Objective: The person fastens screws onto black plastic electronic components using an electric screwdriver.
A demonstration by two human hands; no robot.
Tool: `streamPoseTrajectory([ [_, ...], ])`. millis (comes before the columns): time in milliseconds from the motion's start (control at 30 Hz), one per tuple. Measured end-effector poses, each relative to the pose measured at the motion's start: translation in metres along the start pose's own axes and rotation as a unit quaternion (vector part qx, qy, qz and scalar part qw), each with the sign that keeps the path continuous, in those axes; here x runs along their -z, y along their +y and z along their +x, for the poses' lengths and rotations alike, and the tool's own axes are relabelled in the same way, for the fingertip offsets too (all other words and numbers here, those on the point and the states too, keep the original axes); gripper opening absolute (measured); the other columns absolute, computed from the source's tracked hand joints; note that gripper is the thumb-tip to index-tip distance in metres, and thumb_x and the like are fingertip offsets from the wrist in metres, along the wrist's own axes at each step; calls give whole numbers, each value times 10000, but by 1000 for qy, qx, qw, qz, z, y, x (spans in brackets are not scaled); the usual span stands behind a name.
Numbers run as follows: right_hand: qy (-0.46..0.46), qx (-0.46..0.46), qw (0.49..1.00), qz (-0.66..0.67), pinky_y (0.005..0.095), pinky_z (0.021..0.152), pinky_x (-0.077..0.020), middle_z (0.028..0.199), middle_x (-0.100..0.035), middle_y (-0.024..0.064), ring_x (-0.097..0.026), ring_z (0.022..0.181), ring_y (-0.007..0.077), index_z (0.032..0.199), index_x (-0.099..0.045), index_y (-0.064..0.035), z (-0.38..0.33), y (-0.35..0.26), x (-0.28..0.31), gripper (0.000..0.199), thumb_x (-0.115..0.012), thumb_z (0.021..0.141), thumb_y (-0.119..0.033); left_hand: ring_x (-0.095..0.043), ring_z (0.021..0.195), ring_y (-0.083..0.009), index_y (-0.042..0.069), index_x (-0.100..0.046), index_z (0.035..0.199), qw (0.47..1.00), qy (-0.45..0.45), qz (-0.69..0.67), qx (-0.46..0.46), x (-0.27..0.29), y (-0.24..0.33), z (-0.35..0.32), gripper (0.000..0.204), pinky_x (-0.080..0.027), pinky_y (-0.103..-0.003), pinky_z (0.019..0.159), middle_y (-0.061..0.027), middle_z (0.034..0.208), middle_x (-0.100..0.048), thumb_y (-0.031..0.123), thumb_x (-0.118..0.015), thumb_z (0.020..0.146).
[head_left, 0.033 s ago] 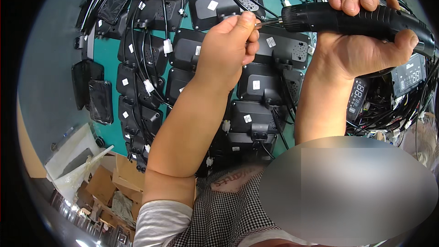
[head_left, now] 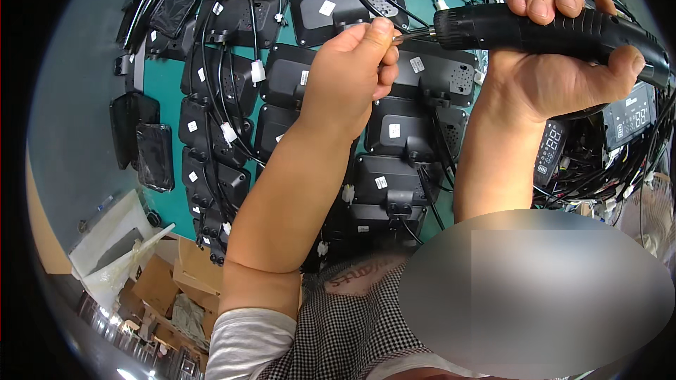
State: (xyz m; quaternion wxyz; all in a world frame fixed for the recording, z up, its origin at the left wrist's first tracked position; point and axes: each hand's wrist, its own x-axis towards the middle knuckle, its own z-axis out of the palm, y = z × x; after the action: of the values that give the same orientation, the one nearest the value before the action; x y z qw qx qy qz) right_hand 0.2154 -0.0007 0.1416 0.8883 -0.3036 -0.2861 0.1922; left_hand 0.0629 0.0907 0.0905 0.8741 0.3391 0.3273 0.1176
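Observation:
My right hand (head_left: 546, 63) is wrapped round a black electric screwdriver (head_left: 486, 27), held level above the table with its bit to the left. The thin metal bit (head_left: 415, 34) reaches the fingertips of my left hand (head_left: 359, 63). That hand is closed, thumb pressed against the fingers at the bit's tip; whatever small thing it pinches is hidden. Below both hands, black plastic display housings (head_left: 433, 74) lie back side up in columns, with white labels and black cables. One housing (head_left: 310, 17) sits just beyond my left hand.
White cable connectors (head_left: 258, 71) lie among the housings on the green table mat (head_left: 165, 74). At right is a heap of cables with display panels (head_left: 629, 118). Dark wrapped pieces (head_left: 155, 158) lie along the left edge. Cardboard boxes (head_left: 156, 285) stand at lower left.

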Motion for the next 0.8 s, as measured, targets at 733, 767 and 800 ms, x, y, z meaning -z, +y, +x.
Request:
streamPoseTrajectory([
  [733,49,105,973,-202,432,568,-459,700,-591,115,-538,550,253,1047,-457,-94,-8,38,23,476,-536,766,-470,-577,646,-203,1,-577,1071,833,156,480,-225,26,9,16,337,-454,-308,613,-100,672,-600,242,-562,836],
  [767,38,121,970,-207,393,544,-473,696,-583,120,-541,539,233,1069,-434,-62,-10,42,15,492,-605,755,-401,-576,643,-219,8,-580,1069,783,172,542,-252,32,9,17,339,-457,-318,614,-105,667,-595,246,-568,829],
  [800,38,121,970,-208,393,544,-473,696,-583,120,-541,539,233,1069,-434,-62,-13,46,7,492,-605,755,-401,-575,639,-235,14,-584,1067,727,185,600,-278,33,10,18,341,-460,-328,616,-110,662,-591,250,-574,822],
])
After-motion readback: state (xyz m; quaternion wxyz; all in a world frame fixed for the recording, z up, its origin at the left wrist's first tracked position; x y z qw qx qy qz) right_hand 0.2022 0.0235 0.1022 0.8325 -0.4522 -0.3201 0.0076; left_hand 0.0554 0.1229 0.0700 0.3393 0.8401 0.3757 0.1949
